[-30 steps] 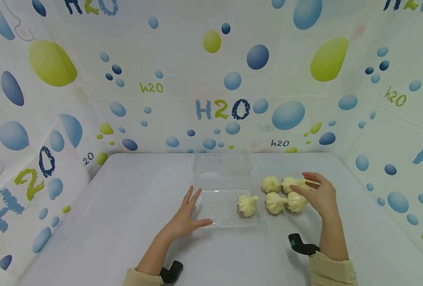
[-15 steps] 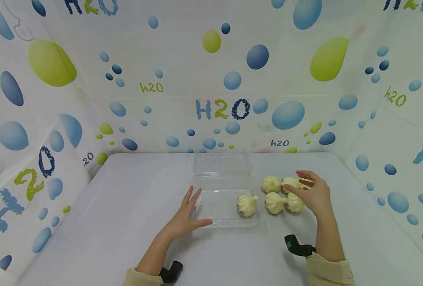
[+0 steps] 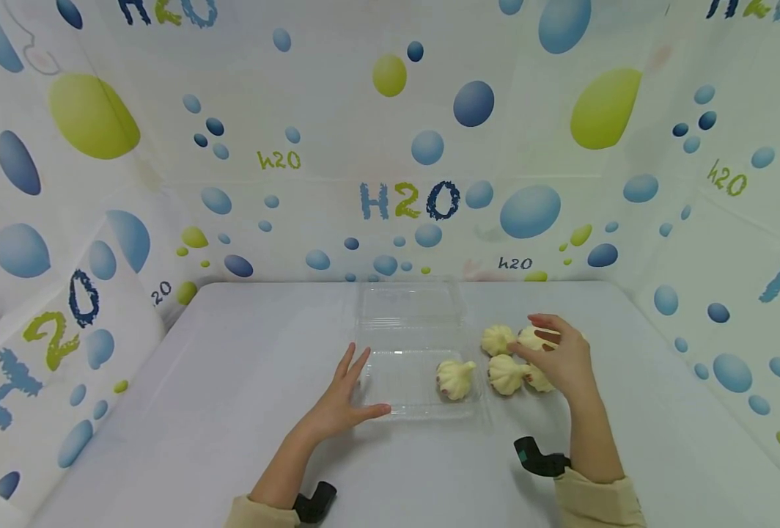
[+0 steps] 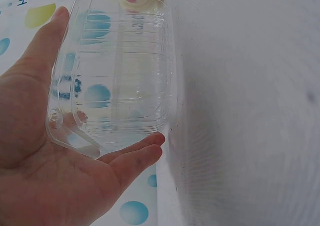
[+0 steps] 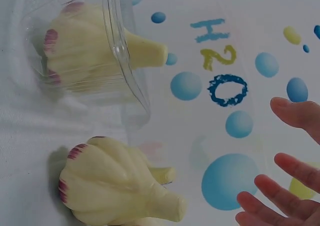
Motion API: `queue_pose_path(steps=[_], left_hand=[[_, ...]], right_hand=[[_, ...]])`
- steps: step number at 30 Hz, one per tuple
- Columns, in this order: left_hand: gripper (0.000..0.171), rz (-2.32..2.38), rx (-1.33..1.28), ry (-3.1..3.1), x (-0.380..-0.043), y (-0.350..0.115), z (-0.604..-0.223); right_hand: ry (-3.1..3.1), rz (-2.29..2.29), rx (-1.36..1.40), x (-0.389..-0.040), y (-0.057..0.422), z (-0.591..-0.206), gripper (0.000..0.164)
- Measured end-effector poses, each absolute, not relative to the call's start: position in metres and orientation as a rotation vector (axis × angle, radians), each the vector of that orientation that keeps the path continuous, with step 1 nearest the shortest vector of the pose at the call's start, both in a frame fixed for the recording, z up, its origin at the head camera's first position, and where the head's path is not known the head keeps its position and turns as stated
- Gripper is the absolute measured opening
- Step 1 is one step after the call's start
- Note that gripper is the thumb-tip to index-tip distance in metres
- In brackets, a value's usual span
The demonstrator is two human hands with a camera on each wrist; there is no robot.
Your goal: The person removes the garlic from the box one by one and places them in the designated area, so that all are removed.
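An open clear plastic clamshell box lies mid-table, one garlic bulb in its right end. My left hand spreads straight fingers and thumb around the box's left end; the left wrist view shows the palm close against its clear wall. To the right of the box several more garlic bulbs sit close together. My right hand hovers over them, fingers and thumb apart, partly hiding the bulbs behind it. Nothing lies between its fingers in the right wrist view, where a garlic bulb stands below.
The box's raised lid lies folded back toward the far edge. A white cloth covers the table. Behind and at both sides stands a white patterned curtain with blue and green drops. Each wrist carries a black camera mount.
My right hand has moved left over the garlic bulbs, its fingers still apart. The left hand, the box and the bulbs stay where they were.
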State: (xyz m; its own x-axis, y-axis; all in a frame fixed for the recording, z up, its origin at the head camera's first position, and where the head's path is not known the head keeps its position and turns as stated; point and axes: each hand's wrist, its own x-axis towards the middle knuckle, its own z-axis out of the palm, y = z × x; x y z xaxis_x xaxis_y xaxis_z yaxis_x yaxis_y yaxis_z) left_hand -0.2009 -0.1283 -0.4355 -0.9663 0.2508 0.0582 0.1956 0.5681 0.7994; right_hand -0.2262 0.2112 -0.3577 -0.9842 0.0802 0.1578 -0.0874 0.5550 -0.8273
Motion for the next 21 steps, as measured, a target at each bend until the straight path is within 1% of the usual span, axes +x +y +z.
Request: queue_pose_path(steps=[5, 12, 21], left_hand=[[0.100, 1.369, 0.388, 2.733, -0.202, -0.129, -0.437], [0.100, 1.375, 0.384, 2.734, -0.199, -0.128, -0.436], [0.099, 1.374, 0.385, 2.732, -0.195, -0.125, -0.436]], right_hand=[[-2.600, 1.407, 0.034, -0.225, 0.205, -0.358, 0.060], [-2.607, 1.483, 0.079, -0.224, 0.194, -0.358, 0.065], [-2.624, 1.526, 0.109, -0.226, 0.187, -0.361, 0.064]])
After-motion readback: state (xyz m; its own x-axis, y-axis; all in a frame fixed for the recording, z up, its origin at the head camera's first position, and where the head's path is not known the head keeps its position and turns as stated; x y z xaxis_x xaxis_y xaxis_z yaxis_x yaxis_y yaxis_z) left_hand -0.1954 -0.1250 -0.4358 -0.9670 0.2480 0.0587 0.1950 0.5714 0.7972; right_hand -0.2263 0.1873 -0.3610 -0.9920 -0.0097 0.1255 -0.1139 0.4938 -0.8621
